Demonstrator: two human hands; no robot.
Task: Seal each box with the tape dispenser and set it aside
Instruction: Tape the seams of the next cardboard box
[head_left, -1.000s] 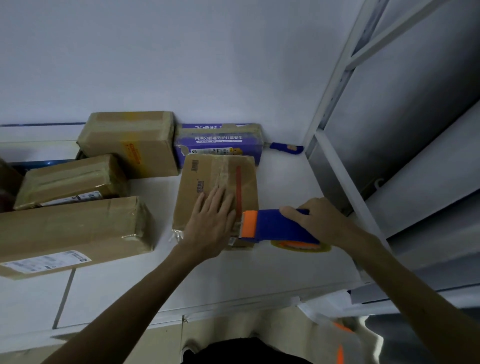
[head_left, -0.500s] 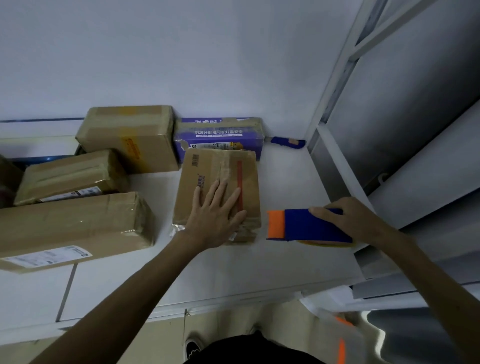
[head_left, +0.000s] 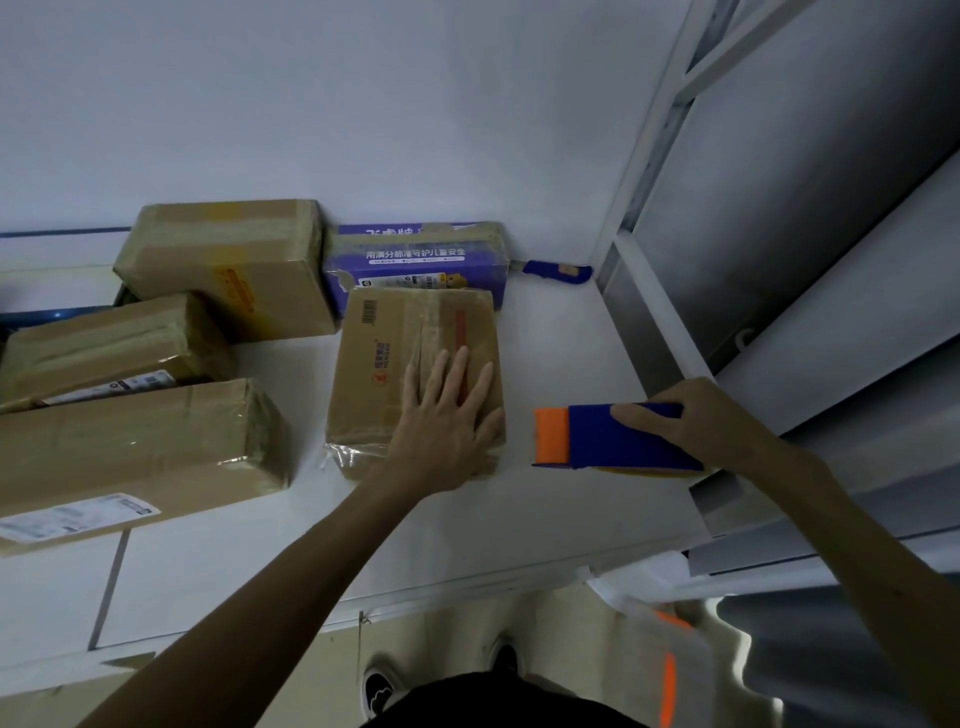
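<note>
Box: the flat brown box (head_left: 374, 374) lies in the middle of the white table (head_left: 571, 519), just in front of a purple box (head_left: 415, 254). I cannot tell whether the two touch.
Left hand: my left hand (head_left: 447, 421) lies flat on the near half of the lid with the fingers straight and spread. It is pressing, not gripping.
Right hand: my right hand (head_left: 696, 421) is wrapped over the blue body of the tape dispenser (head_left: 613, 436). The orange end points at the box, near it but apart.
How the box will handle: I judge it light. The cardboard is soft and creased, so the lid may sag under a hard push. The taped strips look slick, and a loose bit of clear tape (head_left: 340, 457) sticks out at the near left corner.
Where to hold: I would take it by the two long sides, palms on bare cardboard and off the tape.
Surface: the tabletop is smooth and white, so the box should slide easily. A panel seam runs through the table at the left.
Room: taped boxes (head_left: 130, 447) crowd the left side. A blue-handled knife (head_left: 556, 271) lies by the wall (head_left: 363, 104). A grey metal shelf frame (head_left: 649, 156) closes in the right, so I judge the free table near me the likeliest place to set the box down.
</note>
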